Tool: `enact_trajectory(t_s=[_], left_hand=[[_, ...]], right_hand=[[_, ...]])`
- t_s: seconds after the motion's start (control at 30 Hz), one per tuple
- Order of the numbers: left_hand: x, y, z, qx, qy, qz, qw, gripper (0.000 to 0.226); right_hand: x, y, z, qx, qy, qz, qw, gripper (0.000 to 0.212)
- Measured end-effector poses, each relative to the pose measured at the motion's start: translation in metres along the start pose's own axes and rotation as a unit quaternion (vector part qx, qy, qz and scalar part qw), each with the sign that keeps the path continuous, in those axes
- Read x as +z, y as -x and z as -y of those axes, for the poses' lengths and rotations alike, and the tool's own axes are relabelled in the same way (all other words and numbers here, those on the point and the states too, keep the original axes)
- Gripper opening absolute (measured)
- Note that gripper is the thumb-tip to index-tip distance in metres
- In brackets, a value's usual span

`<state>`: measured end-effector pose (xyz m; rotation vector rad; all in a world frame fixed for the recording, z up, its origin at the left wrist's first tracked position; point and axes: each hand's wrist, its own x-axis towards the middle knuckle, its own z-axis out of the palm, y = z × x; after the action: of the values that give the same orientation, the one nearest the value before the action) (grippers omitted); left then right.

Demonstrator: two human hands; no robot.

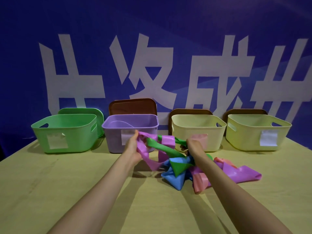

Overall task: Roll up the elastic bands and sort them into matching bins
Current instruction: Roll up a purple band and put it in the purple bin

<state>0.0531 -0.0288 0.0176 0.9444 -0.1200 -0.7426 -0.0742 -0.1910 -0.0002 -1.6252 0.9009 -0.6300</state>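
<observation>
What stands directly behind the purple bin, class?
A brown lid stands behind the purple bin, against the blue backdrop. Only its upper part shows; the bin covers the rest.

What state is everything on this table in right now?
Left hand, grips purple band, lifted, unrolled.
Right hand, grips green band, tangled with it.
Blue band, crumpled on table.
Pink band, crumpled on table.
Green bin, open.
Purple bin, open.
Cream bin, open.
Yellow bin, open.

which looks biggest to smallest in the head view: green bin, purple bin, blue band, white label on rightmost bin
1. green bin and purple bin, too alike to rank
2. blue band, partly covered
3. white label
</observation>
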Motion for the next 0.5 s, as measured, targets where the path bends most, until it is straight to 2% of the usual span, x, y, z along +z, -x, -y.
enact_trajectory(t_s=[0.07, 0.13, 0.23, 0.33, 0.4, 0.5], left_hand=[[0.001, -0.001, 0.005, 0.017, -0.093, 0.007, 0.995, 0.040], [0.004, 0.001, 0.008, 0.036, -0.162, 0.045, 0.985, 0.037], [0.010, 0.006, 0.009, 0.026, -0.129, 0.128, 0.983, 0.036], [0.014, 0.008, 0.009, 0.020, -0.096, 0.171, 0.980, 0.034], [0.018, 0.009, 0.004, 0.033, -0.082, 0.162, 0.983, 0.029], [0.020, 0.009, -0.001, 0.031, -0.084, 0.160, 0.983, 0.033]], right_hand=[[0.000, -0.002, -0.003, -0.038, 0.073, 0.013, 0.997, 0.031], [-0.001, 0.000, -0.007, -0.064, 0.136, 0.048, 0.988, 0.028], [-0.001, 0.002, -0.010, -0.075, 0.244, 0.114, 0.960, 0.021], [0.000, 0.009, -0.002, -0.075, 0.177, 0.143, 0.971, 0.019], [-0.002, 0.013, 0.004, -0.085, 0.149, 0.160, 0.972, 0.007], [-0.003, 0.017, 0.007, -0.105, 0.151, 0.215, 0.959, 0.034]])
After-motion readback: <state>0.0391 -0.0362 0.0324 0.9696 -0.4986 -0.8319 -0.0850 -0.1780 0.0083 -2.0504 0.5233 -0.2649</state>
